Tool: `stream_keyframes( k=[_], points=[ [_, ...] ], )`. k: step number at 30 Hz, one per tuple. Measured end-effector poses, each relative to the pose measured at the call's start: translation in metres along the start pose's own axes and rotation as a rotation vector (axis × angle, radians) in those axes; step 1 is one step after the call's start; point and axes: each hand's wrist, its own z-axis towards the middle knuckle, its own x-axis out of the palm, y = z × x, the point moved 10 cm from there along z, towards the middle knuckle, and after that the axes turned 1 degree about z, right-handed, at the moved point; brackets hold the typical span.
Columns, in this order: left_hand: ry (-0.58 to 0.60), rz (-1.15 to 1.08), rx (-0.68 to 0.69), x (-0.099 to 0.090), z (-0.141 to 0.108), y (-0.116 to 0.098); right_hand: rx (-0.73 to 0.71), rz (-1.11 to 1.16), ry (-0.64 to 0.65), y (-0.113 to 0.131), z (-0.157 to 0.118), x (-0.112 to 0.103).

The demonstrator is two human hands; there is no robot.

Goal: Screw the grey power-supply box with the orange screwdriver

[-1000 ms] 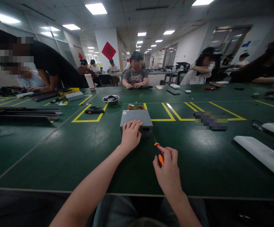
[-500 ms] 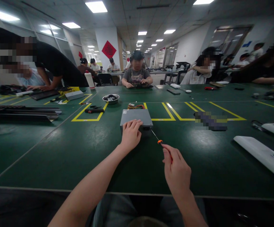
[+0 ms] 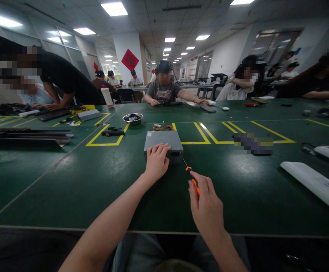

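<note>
A grey metal box (image 3: 163, 139) with a bundle of coloured wires (image 3: 162, 127) behind it rests on the green table (image 3: 110, 200). My left hand (image 3: 157, 162) lies over its top and front edge, fingers on the upper face and the thumb at the near side. In my right hand (image 3: 208, 204) is an orange and black screwdriver (image 3: 189, 169), gripped by the handle. The shaft points up and left, its tip at the box's front right corner; whether it touches a screw is too small to tell.
A metal bowl (image 3: 132, 119) of dark parts and a black tool (image 3: 112, 133) stand left of the box. White casings (image 3: 313, 185) lie at the right, long dark panels (image 3: 25, 136) at the left. A person (image 3: 164, 90) sits opposite.
My right hand has shifted slightly left, and more of the screwdriver's handle shows. My left hand has stayed on the box. The person opposite has stretched an arm sideways across the table.
</note>
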Motion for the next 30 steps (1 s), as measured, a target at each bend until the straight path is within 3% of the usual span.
stream_keyframes(
  k=[6,15,23,30],
  points=[
    [-0.008,-0.011,0.001,-0.001,0.0,0.0,0.113,0.051,0.072,-0.023,0.0,0.001],
    [0.009,-0.015,-0.006,-0.001,0.0,0.0,-0.074,0.108,0.071,0.01,-0.005,0.008],
    [0.012,-0.019,-0.016,-0.001,0.0,-0.001,0.081,0.055,0.078,-0.016,0.002,-0.003],
    [0.015,0.015,-0.007,-0.001,0.0,-0.002,-0.036,0.097,0.106,0.003,-0.005,0.005]
  ],
)
